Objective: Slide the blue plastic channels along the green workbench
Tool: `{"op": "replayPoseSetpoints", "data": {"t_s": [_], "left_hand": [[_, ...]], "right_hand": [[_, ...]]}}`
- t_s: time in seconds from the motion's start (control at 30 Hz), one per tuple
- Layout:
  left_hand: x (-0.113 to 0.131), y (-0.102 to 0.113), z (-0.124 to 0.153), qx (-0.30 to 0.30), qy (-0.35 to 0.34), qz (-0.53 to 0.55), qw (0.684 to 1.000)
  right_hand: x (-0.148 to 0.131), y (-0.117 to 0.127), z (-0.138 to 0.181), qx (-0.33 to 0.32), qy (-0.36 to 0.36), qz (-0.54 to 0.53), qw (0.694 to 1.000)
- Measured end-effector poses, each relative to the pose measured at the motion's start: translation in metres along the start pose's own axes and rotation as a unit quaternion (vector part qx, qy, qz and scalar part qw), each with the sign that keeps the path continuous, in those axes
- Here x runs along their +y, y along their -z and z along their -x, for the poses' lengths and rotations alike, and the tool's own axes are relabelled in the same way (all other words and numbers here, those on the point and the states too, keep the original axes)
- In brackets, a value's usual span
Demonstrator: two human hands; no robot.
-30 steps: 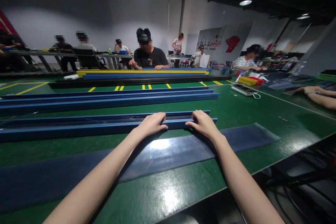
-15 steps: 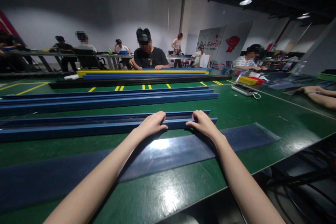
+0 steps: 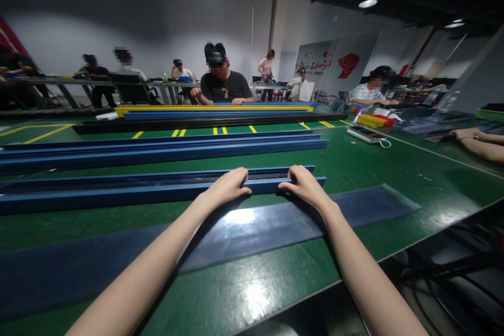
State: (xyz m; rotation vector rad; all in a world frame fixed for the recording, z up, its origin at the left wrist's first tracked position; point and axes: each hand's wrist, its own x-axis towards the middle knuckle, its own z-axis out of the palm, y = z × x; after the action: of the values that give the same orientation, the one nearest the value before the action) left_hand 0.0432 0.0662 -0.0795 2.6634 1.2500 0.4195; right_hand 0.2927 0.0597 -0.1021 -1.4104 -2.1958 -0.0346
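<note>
Both hands are on a long blue channel strip [image 3: 118, 197] that lies across the green table [image 3: 394, 168]. My left hand [image 3: 230, 185] grips its near wall, thumb outside and fingers curled over into the channel. Nearer its right end, my right hand [image 3: 303, 184] grips the same wall in the same way, a short gap away. The fingertips are hidden inside the channel. Below my wrists a long, flat, clear plastic strip [image 3: 255, 231] lies on the table and reflects the lamp light.
Beyond the held strip lie more blue channel strips [image 3: 197, 147], then a black strip [image 3: 197, 123] and a yellow strip [image 3: 220, 108]. A power bank [image 3: 364, 135] with a white cable rests at right. A co-worker [image 3: 226, 84] sits opposite; another person's hands [image 3: 468, 134] are at far right.
</note>
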Motion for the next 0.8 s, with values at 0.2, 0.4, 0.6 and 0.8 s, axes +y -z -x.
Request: {"op": "replayPoseSetpoints", "data": {"t_s": [0.2,0.4,0.6,0.8], "left_hand": [[-0.0004,-0.0005,-0.0007,-0.003,-0.001,-0.006,1.000],[0.0006,0.0001,0.0000,-0.009,0.005,-0.005,1.000],[0.0015,0.0007,-0.0001,-0.008,0.003,-0.006,1.000],[0.0012,0.0008,-0.0005,-0.009,0.005,-0.007,1.000]], "right_hand": [[0.0004,-0.0008,-0.0001,0.002,0.003,0.015,1.000],[-0.0012,0.0009,0.0002,0.008,0.007,0.030,0.999],[-0.0030,0.0028,0.0006,0.004,0.015,0.039,0.999],[-0.0020,0.0014,0.0001,0.006,0.010,0.037,0.999]]}}
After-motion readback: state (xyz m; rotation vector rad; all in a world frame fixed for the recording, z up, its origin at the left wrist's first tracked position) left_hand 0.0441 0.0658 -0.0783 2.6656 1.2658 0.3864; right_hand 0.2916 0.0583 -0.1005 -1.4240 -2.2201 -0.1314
